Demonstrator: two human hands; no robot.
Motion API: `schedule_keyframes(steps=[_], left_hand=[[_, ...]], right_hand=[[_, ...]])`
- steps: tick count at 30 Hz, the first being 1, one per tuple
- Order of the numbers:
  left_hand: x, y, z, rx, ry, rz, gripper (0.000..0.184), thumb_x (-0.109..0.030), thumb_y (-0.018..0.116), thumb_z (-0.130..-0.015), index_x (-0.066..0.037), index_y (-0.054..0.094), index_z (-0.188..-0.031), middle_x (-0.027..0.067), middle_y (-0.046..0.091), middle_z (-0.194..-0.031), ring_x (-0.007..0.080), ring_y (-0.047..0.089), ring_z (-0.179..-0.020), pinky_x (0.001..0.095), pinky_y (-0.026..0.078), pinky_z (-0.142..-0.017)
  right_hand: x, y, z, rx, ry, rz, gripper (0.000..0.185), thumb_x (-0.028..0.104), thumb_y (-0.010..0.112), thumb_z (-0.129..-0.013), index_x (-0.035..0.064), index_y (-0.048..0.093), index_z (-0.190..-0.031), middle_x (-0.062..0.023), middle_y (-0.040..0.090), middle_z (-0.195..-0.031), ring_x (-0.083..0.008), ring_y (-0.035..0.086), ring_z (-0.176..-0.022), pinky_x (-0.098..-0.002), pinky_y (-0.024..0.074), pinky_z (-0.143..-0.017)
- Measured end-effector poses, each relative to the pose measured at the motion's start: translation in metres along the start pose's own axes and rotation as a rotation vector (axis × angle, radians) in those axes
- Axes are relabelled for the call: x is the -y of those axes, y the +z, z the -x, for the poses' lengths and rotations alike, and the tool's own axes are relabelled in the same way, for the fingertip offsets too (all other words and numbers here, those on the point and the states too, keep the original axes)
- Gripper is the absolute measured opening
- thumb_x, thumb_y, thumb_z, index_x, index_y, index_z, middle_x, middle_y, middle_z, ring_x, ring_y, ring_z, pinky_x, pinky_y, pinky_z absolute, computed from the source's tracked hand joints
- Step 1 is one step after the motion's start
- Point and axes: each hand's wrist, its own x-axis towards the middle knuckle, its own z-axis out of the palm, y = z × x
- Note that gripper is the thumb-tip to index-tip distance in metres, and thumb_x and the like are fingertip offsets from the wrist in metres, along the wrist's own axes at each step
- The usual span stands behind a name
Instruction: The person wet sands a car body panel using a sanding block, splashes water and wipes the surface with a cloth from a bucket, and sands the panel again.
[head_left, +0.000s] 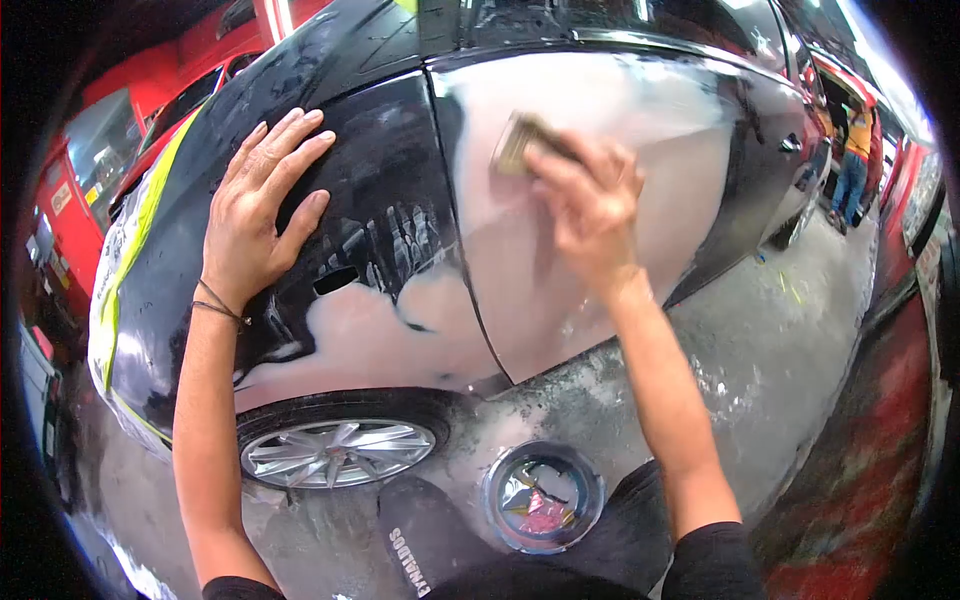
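The right hand (597, 205) grips one yellowish-grey rectangular block (515, 147) against a broad pinkish-white patch (500, 250) on the black metal car door (748, 175). The left hand (260, 190) lies spread, palm down, on the glossy black fender (390, 130). The work looks partway: two patches are dull and pale, counting the fender's lower patch (400, 345); whitish streaks (408, 238) remain above that. Below are one silver-spoked wheel (340, 455) and one round dark bucket (597, 500).

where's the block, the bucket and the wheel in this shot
block (513, 146), head view: its end left uncovered by the fingers
bucket (491, 498), head view: left side of its rim
wheel (339, 454), head view: hub, where the spokes meet
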Motion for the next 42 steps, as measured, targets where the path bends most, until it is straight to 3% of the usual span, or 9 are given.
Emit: schedule_keyframes(steps=[5, 9, 12, 19, 26, 27, 32, 40, 42], left_hand=[[0.003, 0.002, 0.003, -0.015, -0.010, 0.017, 0.053, -0.019, 0.075, -0.102, -0.010, 0.068, -0.153, 0.0138, 0.063, -0.165, 0.0345, 0.052, -0.160, 0.0537, 0.034, -0.136], [0.004, 0.001, 0.005, -0.036, -0.012, 0.054, 0.052, -0.018, 0.075, -0.101, -0.011, 0.069, -0.152, 0.0136, 0.063, -0.166, 0.0340, 0.053, -0.160, 0.0531, 0.035, -0.136], [0.002, 0.001, 0.006, -0.046, -0.012, 0.054, 0.053, -0.018, 0.076, -0.101, -0.011, 0.069, -0.152, 0.0137, 0.063, -0.166, 0.0340, 0.053, -0.159, 0.0528, 0.035, -0.136], [0.002, 0.003, 0.004, -0.036, -0.015, 0.051, 0.054, -0.015, 0.076, -0.098, -0.011, 0.069, -0.152, 0.0132, 0.063, -0.166, 0.0343, 0.053, -0.159, 0.0532, 0.035, -0.136], [0.005, 0.003, 0.009, -0.067, -0.002, 0.048, 0.054, -0.017, 0.076, -0.099, -0.011, 0.068, -0.153, 0.0126, 0.063, -0.165, 0.0336, 0.054, -0.159, 0.0534, 0.035, -0.136], [0.006, 0.003, 0.009, -0.065, 0.002, 0.042, 0.054, -0.017, 0.076, -0.099, -0.011, 0.068, -0.153, 0.0125, 0.063, -0.165, 0.0335, 0.054, -0.159, 0.0534, 0.035, -0.136], [0.009, 0.006, 0.009, -0.068, 0.004, 0.040, 0.054, -0.019, 0.078, -0.099, -0.012, 0.069, -0.152, 0.0117, 0.063, -0.165, 0.0329, 0.054, -0.158, 0.0534, 0.035, -0.136], [0.012, 0.009, 0.013, -0.102, 0.011, 0.050, 0.051, -0.021, 0.076, -0.102, -0.014, 0.069, -0.152, 0.0109, 0.063, -0.165, 0.0326, 0.055, -0.157, 0.0538, 0.037, -0.136], [0.013, 0.011, 0.015, -0.115, 0.012, 0.049, 0.051, -0.022, 0.076, -0.103, -0.015, 0.069, -0.152, 0.0107, 0.063, -0.165, 0.0328, 0.055, -0.157, 0.0541, 0.036, -0.136]], right_hand=[[-0.058, 0.029, -0.098, -0.086, 0.017, 0.062, 0.039, 0.018, 0.081, -0.099, 0.0288, 0.083, -0.136, -0.0021, 0.075, -0.143, -0.0327, 0.065, -0.129, -0.0486, 0.0459, -0.112], [-0.005, 0.010, -0.040, 0.022, 0.053, -0.008, 0.041, 0.014, 0.084, -0.095, 0.0240, 0.084, -0.135, -0.0067, 0.073, -0.149, -0.0322, 0.063, -0.132, -0.0478, 0.0434, -0.115], [0.024, -0.005, 0.010, 0.114, 0.029, -0.085, 0.042, 0.016, 0.084, -0.093, 0.0289, 0.085, -0.132, -0.0030, 0.073, -0.149, -0.0325, 0.062, -0.134, -0.0489, 0.0428, -0.114], [-0.044, 0.037, -0.109, -0.049, 0.013, 0.006, 0.044, 0.013, 0.081, -0.094, 0.0297, 0.084, -0.134, -0.0011, 0.073, -0.146, -0.0344, 0.065, -0.125, -0.0505, 0.0463, -0.108], [0.045, 0.002, 0.013, 0.082, 0.040, -0.061, 0.042, 0.013, 0.084, -0.093, 0.0224, 0.085, -0.133, -0.0106, 0.072, -0.145, -0.0321, 0.063, -0.130, -0.0486, 0.0430, -0.114], [0.038, 0.004, 0.004, 0.099, 0.017, -0.048, 0.048, 0.013, 0.084, -0.090, 0.0292, 0.083, -0.134, -0.0041, 0.070, -0.149, -0.0325, 0.060, -0.132, -0.0477, 0.0431, -0.112], [0.006, 0.044, -0.091, -0.015, 0.005, 0.034, 0.047, 0.015, 0.079, -0.095, 0.0314, 0.080, -0.139, -0.0009, 0.071, -0.145, -0.0334, 0.061, -0.130, -0.0503, 0.0436, -0.112], [0.077, 0.013, 0.008, 0.053, 0.157, 0.039, 0.058, 0.010, 0.080, -0.091, 0.0292, 0.078, -0.146, -0.0109, 0.068, -0.149, -0.0359, 0.056, -0.134, -0.0490, 0.0390, -0.113], [0.067, 0.024, -0.017, 0.037, 0.152, 0.065, 0.050, 0.011, 0.080, -0.092, 0.0272, 0.081, -0.139, -0.0106, 0.068, -0.145, -0.0361, 0.057, -0.132, -0.0509, 0.0409, -0.112]])
